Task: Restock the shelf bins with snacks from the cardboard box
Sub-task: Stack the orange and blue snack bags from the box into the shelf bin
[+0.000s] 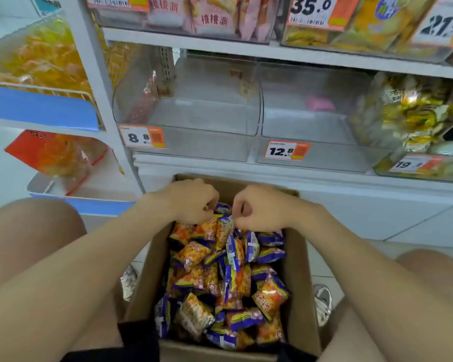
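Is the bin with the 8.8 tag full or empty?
Almost empty: the bin shows bare floor, only a few packets left inside.

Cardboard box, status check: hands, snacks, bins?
Left hand and right hand both grip small orange-and-purple snack packets at far end of brown cardboard box. Clear plastic shelf bin tagged 8.8 nearly empty. Path up looks clear.

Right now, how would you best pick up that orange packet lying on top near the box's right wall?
Probably take the orange packet across its puffed middle, coming straight down from above. It lies on top of the pile in the cardboard box, broad face up and uncovered, while the box wall closes off its right side.
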`<state>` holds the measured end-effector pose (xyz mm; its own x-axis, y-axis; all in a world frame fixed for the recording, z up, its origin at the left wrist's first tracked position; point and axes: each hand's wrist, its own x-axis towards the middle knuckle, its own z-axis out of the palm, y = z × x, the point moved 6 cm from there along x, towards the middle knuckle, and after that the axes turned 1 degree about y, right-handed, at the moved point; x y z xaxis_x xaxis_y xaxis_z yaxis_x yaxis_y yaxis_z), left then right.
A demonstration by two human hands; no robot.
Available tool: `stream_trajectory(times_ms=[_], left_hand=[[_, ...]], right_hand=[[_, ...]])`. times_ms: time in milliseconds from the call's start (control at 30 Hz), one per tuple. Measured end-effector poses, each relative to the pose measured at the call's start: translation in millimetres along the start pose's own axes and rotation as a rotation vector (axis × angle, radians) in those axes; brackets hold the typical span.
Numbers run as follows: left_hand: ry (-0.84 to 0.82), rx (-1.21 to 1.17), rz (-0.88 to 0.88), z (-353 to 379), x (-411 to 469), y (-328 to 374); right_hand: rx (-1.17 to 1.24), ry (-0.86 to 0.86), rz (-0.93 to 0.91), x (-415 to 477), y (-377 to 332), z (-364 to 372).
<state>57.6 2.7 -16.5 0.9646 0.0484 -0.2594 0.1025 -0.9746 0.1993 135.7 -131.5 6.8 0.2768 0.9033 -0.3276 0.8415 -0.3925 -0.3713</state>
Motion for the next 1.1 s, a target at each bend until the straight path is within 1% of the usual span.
stream_trajectory(times_ms=[33, 100, 133, 167, 233, 300, 467, 500, 567, 633, 700, 733, 833, 900, 967, 1000, 1033, 1100], left_hand=[[-0.043, 0.006, -0.008, 7.3, -0.8, 1.7], [-0.1, -0.014, -0.028, 22.7, -3.8, 0.7], [-0.144, -0.021, -0.048, 33.5, -6.7, 0.4], [-0.192, -0.021, -0.058, 44.2, -8.6, -1.0], [-0.267, -0.004, -0.086, 60.9, -9.8, -4.5], [-0.33, 0.026, -0.102, 72.9, -11.4, -2.6], [-0.435, 0.013, -0.106, 100.7, -9.2, -4.4], [-0.421, 0.021, -0.107, 101.5, -8.5, -5.2], [-0.34, 0.03, -0.109, 93.4, -5.6, -5.3], [-0.235, -0.034, -0.11, 79.4, -0.5, -4.2], [-0.134, -0.146, -0.097, 62.8, 4.9, -3.6], [-0.1, -0.202, -0.089, 53.6, 6.8, -3.5], [-0.082, -0.357, -0.032, 19.4, 6.4, 3.7], [-0.087, -0.526, -0.034, -3.3, 1.3, 8.2], [-0.041, -0.789, -0.083, -22.0, -4.8, 12.7], [-0.006, -0.92, -0.124, -28.7, -7.2, 14.6], [0.028, -1.038, -0.175, -34.5, -9.8, 16.6], [0.1, -1.218, -0.276, -44.8, -11.2, 20.8]], right_hand=[[-0.068, -0.065, 0.032, 2.2, 0.1, 16.7], [-0.315, -0.059, 0.121, 5.6, 3.1, 44.8], [-0.381, -0.043, 0.173, 8.1, 6.4, 61.9], [-0.368, -0.028, 0.192, 9.7, 10.9, 75.2], [-0.211, -0.026, 0.167, 14.0, 18.1, 92.4], [-0.1, -0.065, 0.171, 16.0, 24.3, 102.2], [-0.137, -0.154, 0.25, 21.1, 41.0, 124.6], [-0.112, -0.166, 0.262, 22.5, 42.2, 123.0], [-0.04, -0.188, 0.29, 26.5, 44.9, 112.5], [0.073, -0.188, 0.3, 26.1, 43.3, 92.1], [0.158, -0.152, 0.246, 23.0, 39.4, 64.2], [0.162, -0.115, 0.199, 19.0, 36.1, 47.5], [0.189, 0.003, 0.075, 4.3, 29.0, 4.6], [0.287, 0.085, 0.024, -5.5, 30.6, -14.3], [0.358, 0.149, 0.007, -13.2, 33.1, -29.2], [0.356, 0.182, 0.008, -17.0, 32.2, -37.3], [0.32, 0.221, -0.003, -19.9, 29.1, -46.4], [0.169, 0.29, -0.042, -23.2, 22.0, -63.4]])
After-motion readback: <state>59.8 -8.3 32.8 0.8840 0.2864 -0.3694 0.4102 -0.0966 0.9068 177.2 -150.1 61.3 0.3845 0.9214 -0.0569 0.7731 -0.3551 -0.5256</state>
